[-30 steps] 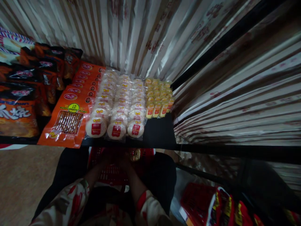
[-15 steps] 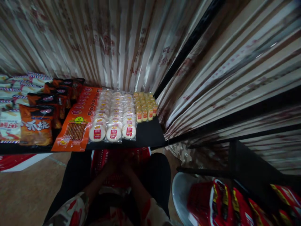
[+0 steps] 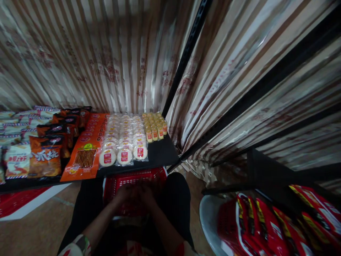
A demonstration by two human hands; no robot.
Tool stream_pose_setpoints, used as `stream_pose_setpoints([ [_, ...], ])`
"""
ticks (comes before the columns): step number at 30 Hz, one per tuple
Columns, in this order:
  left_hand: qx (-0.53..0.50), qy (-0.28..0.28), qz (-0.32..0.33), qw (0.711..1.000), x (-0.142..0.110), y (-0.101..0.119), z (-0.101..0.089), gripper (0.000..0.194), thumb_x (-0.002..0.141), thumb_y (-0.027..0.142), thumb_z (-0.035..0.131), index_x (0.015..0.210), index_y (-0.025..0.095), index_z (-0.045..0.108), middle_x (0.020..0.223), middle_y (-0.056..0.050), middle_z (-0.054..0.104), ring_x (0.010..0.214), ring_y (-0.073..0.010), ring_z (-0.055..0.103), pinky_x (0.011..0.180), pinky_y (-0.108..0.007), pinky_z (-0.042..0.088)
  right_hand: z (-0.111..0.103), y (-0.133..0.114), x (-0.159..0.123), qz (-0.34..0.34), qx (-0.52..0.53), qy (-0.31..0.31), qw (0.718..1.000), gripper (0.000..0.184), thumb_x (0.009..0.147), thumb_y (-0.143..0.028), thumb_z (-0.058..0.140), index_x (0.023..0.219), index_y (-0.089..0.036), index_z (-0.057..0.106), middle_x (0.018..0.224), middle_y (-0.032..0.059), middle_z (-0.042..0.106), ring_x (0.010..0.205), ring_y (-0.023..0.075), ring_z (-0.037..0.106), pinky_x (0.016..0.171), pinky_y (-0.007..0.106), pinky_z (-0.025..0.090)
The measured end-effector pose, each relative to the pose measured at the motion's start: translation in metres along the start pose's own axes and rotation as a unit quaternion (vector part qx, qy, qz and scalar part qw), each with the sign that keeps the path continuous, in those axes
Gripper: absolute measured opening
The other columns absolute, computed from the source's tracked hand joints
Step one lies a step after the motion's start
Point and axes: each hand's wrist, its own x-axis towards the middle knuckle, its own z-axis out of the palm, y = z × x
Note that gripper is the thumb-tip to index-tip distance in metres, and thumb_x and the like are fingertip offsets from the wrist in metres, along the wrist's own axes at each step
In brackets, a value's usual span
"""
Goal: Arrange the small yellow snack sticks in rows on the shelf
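Observation:
My left hand (image 3: 125,193) and my right hand (image 3: 145,193) are close together inside a red plastic basket (image 3: 158,174) between my knees. The hands are dark and their fingers blur into shadow, so what they hold, if anything, does not show. Just beyond the basket is the edge of a black shelf (image 3: 162,155). On it stand rows of round white crackers in clear wrappers (image 3: 124,156) and small yellow wrapped snacks (image 3: 154,133). Left of these lies a flat orange packet of brown sticks (image 3: 84,158).
Orange and black snack bags (image 3: 46,160) and white snack bags (image 3: 17,161) fill the shelf's left part. At right, a grey tub or stool (image 3: 206,217) stands by a basket of red packets (image 3: 274,220). Black metal posts (image 3: 183,60) rise before a striped curtain (image 3: 106,46).
My view has shifted, so the shelf's goods sit slightly lower and further left. Both hands remain in the red basket and show a little more clearly now.

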Motion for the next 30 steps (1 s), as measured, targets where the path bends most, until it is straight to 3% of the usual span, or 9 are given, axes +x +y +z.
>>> stream_pose_setpoints([
  [4,-0.032,0.028,0.029,0.999,-0.005,0.005,-0.002,0.008,0.058,0.018,0.052,0.051,0.017,0.050,0.047,0.005,0.051,0.052,-0.0115,0.048,0.051,-0.021,0.034,-0.005,-0.003,-0.006,-0.024,0.045,0.003,0.999,0.029,0.076,-0.033,0.046,0.087,-0.014,0.065,0.089,0.0093,0.069,0.085,0.0214,0.063,0.075,0.030,0.047],
  [9,-0.088,0.008,0.077,0.993,-0.015,0.016,-0.003,0.015,0.057,0.032,0.056,0.057,0.017,0.054,0.052,0.004,0.053,0.055,-0.0131,0.050,0.054,-0.023,0.037,-0.014,-0.010,-0.008,-0.038,0.125,0.031,0.991,0.038,0.070,-0.047,0.051,0.078,-0.013,0.065,0.080,0.0099,0.069,0.079,0.0232,0.063,0.073,0.033,0.047],
  [15,-0.154,-0.003,0.114,0.981,-0.029,0.039,0.003,0.029,0.055,0.040,0.058,0.072,0.016,0.059,0.069,-0.002,0.063,0.069,-0.0179,0.058,0.066,-0.028,0.044,-0.035,-0.029,-0.015,-0.069,0.172,0.098,0.978,0.033,0.066,-0.044,0.056,0.081,-0.017,0.068,0.082,0.0058,0.069,0.083,0.0219,0.062,0.078,0.033,0.047],
  [22,-0.137,-0.004,0.142,0.980,-0.051,0.071,0.006,0.031,0.059,0.041,0.057,0.076,0.015,0.059,0.070,-0.002,0.063,0.068,-0.0178,0.057,0.065,-0.028,0.044,-0.060,-0.049,-0.027,-0.060,0.252,0.099,0.961,0.036,0.067,-0.048,0.057,0.081,-0.017,0.067,0.077,0.0035,0.068,0.073,0.0197,0.062,0.067,0.029,0.049],
  [26,-0.133,-0.023,0.156,0.979,-0.061,0.088,0.005,0.036,0.064,0.040,0.055,0.088,0.014,0.060,0.081,-0.004,0.065,0.078,-0.0182,0.058,0.069,-0.027,0.045,-0.077,-0.068,-0.035,-0.069,0.285,0.090,0.952,0.038,0.068,-0.048,0.057,0.087,-0.017,0.066,0.077,0.0031,0.068,0.069,0.0179,0.061,0.062,0.027,0.048],
  [30,-0.139,-0.041,0.150,0.978,-0.065,0.097,0.005,0.045,0.067,0.033,0.053,0.106,0.011,0.055,0.076,-0.003,0.064,0.075,-0.0164,0.058,0.068,-0.026,0.045,-0.091,-0.082,-0.037,-0.079,0.306,0.102,0.943,0.037,0.067,-0.047,0.060,0.087,-0.016,0.065,0.078,0.0034,0.068,0.070,0.0175,0.060,0.063,0.026,0.048],
])
